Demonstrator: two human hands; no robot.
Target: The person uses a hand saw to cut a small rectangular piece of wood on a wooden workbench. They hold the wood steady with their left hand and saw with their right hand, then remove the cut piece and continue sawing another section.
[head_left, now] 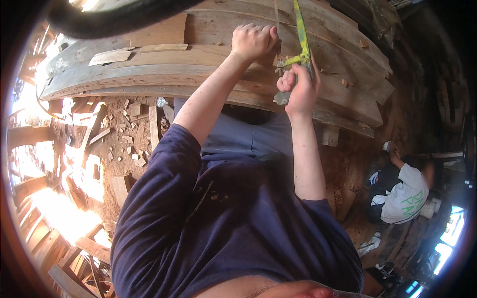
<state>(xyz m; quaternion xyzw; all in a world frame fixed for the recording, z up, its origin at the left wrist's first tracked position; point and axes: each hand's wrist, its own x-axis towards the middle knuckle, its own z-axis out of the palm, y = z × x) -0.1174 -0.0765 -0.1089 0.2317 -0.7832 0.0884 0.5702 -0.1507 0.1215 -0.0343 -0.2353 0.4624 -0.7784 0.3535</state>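
Note:
My right hand (304, 89) is wrapped round the grip of a saw with a worn yellow-green frame (300, 30). The frame stretches away from me over the stacked wooden planks (208, 57), and a thin blade runs beside it on the left. To the left of the saw, my left hand (253, 42) rests on the planks with its fingers curled down, close to the blade. What lies under those fingers is hidden. Short offcuts, one a thin strip (164, 47) and one a pale piece (110, 57), lie on the wood further left.
Wood blocks and chips (131, 141) litter the brown dirt floor at the left, beside leaning boards (94, 124). At the right a person in a white shirt (405, 193) sits low near the floor. A dark curved band (114, 22) crosses the top left.

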